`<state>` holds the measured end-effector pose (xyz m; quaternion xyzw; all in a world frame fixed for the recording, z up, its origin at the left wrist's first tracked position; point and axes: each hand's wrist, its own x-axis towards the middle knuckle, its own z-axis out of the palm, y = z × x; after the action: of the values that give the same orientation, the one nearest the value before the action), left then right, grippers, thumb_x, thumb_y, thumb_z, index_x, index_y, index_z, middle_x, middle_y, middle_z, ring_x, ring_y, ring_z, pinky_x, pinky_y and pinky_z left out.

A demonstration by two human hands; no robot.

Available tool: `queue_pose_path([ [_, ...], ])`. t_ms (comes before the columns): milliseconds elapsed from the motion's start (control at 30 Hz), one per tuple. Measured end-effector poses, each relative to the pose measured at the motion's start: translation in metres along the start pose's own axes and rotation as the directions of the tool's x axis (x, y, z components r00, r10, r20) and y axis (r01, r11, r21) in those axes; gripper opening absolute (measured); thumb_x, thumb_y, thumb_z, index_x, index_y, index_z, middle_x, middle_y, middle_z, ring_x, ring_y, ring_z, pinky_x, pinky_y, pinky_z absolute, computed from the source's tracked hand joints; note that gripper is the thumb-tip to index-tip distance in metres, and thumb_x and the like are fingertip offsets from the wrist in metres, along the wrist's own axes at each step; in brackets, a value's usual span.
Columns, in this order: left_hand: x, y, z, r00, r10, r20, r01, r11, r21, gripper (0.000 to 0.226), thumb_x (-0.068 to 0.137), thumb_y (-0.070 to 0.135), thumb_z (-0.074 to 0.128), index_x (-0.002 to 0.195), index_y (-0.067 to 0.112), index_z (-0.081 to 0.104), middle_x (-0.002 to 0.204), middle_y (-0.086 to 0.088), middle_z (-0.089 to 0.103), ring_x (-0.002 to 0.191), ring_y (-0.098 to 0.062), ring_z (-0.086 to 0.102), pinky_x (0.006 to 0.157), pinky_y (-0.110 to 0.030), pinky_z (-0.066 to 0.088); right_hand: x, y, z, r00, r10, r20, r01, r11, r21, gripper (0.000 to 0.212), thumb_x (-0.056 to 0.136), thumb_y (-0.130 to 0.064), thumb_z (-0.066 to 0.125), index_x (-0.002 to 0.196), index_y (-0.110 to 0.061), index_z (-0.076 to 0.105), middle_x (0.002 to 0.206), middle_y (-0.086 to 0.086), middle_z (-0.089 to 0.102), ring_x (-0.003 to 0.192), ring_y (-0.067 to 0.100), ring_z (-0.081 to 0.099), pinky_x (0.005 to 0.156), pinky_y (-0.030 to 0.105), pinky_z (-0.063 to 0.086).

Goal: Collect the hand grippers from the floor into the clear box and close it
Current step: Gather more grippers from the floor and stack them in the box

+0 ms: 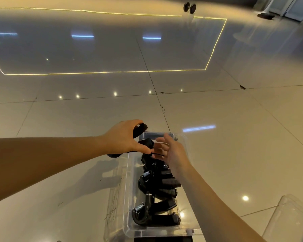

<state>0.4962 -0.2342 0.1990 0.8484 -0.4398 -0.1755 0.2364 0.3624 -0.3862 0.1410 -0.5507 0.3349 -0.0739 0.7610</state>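
A clear plastic box [129,198] stands on the floor at the bottom centre, with several black hand grippers [157,187] with metal springs piled inside. My left hand [124,137] hovers over the box's far left corner and holds one black hand gripper [140,130] between fingers and thumb. My right hand [173,151] reaches over the far end of the box with its fingers spread and relaxed, holding nothing. The clear lid [290,219] lies on the floor at the lower right.
The floor is glossy beige tile with bright light reflections. A black dumbbell [189,7] sits far away at the top. A dark flat object [266,15] lies by a doorway at the top right.
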Motion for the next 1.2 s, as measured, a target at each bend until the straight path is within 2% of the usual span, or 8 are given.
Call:
queue_pose_path([
  [100, 0.004, 0.007, -0.002, 0.997, 0.028, -0.075, -0.027, 1.0, 0.016, 0.065, 0.062, 0.07, 0.076, 0.104, 0.023, 0.059, 0.088, 0.003, 0.062, 0.078, -0.017, 0.059, 0.074, -0.039, 0.055, -0.019, -0.03, 0.009, 0.974, -0.08, 0.21, 0.115, 0.98, -0.16, 0.045, 0.097, -0.042, 0.063, 0.116, -0.002, 0.069, 0.1, 0.02, 0.076, 0.094, 0.039, 0.074, 0.086, 0.051, 0.059],
  [200, 0.007, 0.015, 0.0, 0.993, 0.062, -0.102, -0.062, 0.998, 0.006, 0.067, 0.066, 0.065, 0.078, 0.111, 0.019, 0.059, 0.092, 0.006, 0.059, 0.078, -0.011, 0.055, 0.071, -0.03, 0.05, -0.03, -0.044, 0.008, 0.961, -0.148, 0.234, 0.203, 0.951, -0.232, 0.024, 0.095, -0.021, 0.068, 0.11, -0.002, 0.071, 0.099, 0.017, 0.077, 0.089, 0.037, 0.075, 0.082, 0.047, 0.062],
  [433, 0.006, 0.013, -0.019, 0.997, 0.04, -0.068, -0.036, 0.998, 0.056, 0.101, 0.069, 0.063, 0.08, 0.152, 0.025, 0.035, 0.138, 0.007, 0.049, 0.124, -0.012, 0.048, 0.101, -0.032, 0.04, -0.034, -0.048, -0.025, 0.973, -0.187, 0.136, 0.215, 0.948, -0.236, 0.015, 0.099, -0.007, 0.061, 0.112, -0.003, 0.067, 0.103, 0.018, 0.075, 0.089, 0.034, 0.075, 0.088, 0.051, 0.06],
  [667, -0.007, -0.007, -0.025, 0.939, -0.237, 0.251, 0.325, 0.85, -0.415, 0.024, 0.094, 0.027, 0.068, 0.11, 0.009, 0.07, 0.097, -0.008, 0.077, 0.094, -0.026, 0.074, 0.08, -0.033, 0.059, -0.036, -0.038, -0.047, 0.99, -0.132, 0.051, 0.135, 0.99, -0.052, 0.015, 0.101, -0.003, 0.056, 0.112, -0.003, 0.065, 0.11, 0.022, 0.073, 0.087, 0.036, 0.074, 0.092, 0.05, 0.058],
  [833, -0.007, 0.006, -0.017, 0.944, -0.213, 0.25, 0.308, 0.838, -0.451, 0.019, 0.096, 0.021, 0.066, 0.105, 0.006, 0.071, 0.091, -0.009, 0.077, 0.081, -0.017, 0.074, 0.069, -0.026, 0.055, -0.038, -0.037, -0.052, 0.998, -0.043, 0.055, 0.04, 0.997, 0.067, 0.019, 0.099, -0.002, 0.057, 0.117, 0.001, 0.063, 0.113, 0.026, 0.071, 0.086, 0.038, 0.073, 0.091, 0.051, 0.058],
  [967, -0.005, 0.008, -0.015, 0.956, -0.225, 0.188, 0.286, 0.861, -0.421, 0.014, 0.095, 0.019, 0.066, 0.102, 0.008, 0.071, 0.088, -0.009, 0.076, 0.078, -0.016, 0.072, 0.067, -0.023, 0.054, -0.038, -0.045, -0.052, 0.994, -0.095, -0.053, 0.074, 0.949, -0.305, 0.017, 0.097, -0.006, 0.062, 0.114, -0.008, 0.065, 0.102, 0.02, 0.072, 0.079, 0.026, 0.073, 0.078, 0.041, 0.062],
  [1067, -0.006, 0.009, -0.015, 0.971, -0.185, 0.151, 0.226, 0.919, -0.324, 0.008, 0.096, 0.017, 0.065, 0.099, 0.013, 0.07, 0.088, -0.009, 0.074, 0.08, -0.018, 0.072, 0.07, -0.023, 0.056, -0.034, -0.051, -0.051, 0.94, -0.324, -0.111, 0.181, 0.744, -0.643, 0.024, 0.093, -0.02, 0.069, 0.116, -0.019, 0.065, 0.1, 0.005, 0.069, 0.087, 0.021, 0.07, 0.081, 0.04, 0.059],
  [1200, -0.007, 0.015, -0.017, 0.988, -0.054, 0.146, 0.073, 0.989, -0.125, 0.012, 0.1, 0.021, 0.058, 0.104, 0.018, 0.069, 0.088, -0.005, 0.069, 0.08, -0.017, 0.065, 0.074, -0.026, 0.052, -0.037, -0.065, -0.045, 0.889, -0.458, -0.02, 0.323, 0.657, -0.681, 0.026, 0.09, -0.03, 0.071, 0.115, -0.02, 0.071, 0.098, -0.001, 0.068, 0.085, 0.018, 0.066, 0.073, 0.027, 0.051],
])
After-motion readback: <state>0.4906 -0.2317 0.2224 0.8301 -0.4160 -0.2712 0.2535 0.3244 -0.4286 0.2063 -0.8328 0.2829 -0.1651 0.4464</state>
